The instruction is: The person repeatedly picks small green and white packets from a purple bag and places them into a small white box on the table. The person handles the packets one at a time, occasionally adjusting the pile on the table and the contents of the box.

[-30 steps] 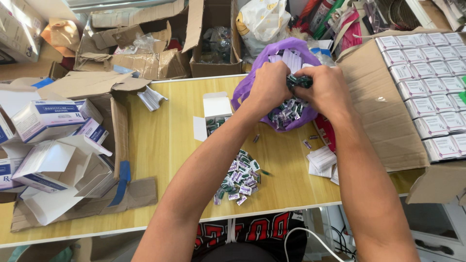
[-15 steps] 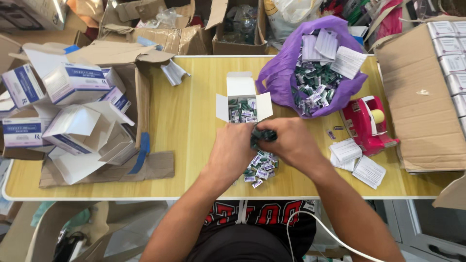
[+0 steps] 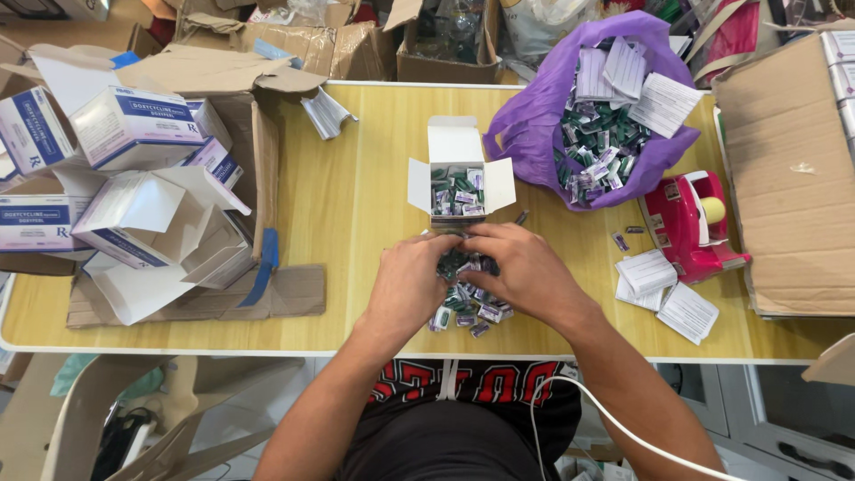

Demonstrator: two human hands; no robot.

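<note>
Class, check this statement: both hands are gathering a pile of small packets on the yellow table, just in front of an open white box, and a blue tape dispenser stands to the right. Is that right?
Not quite. The tape dispenser is red, not blue, as the head view shows. The rest holds: the left hand and right hand gather the pile of small packets on the yellow table, in front of the open white box.

At your far left, white and blue cartons (image 3: 134, 125) lie heaped on flattened brown cardboard (image 3: 267, 294). To your right a red tape dispenser (image 3: 690, 227) stands beside what look like folded paper leaflets (image 3: 663, 289).
</note>
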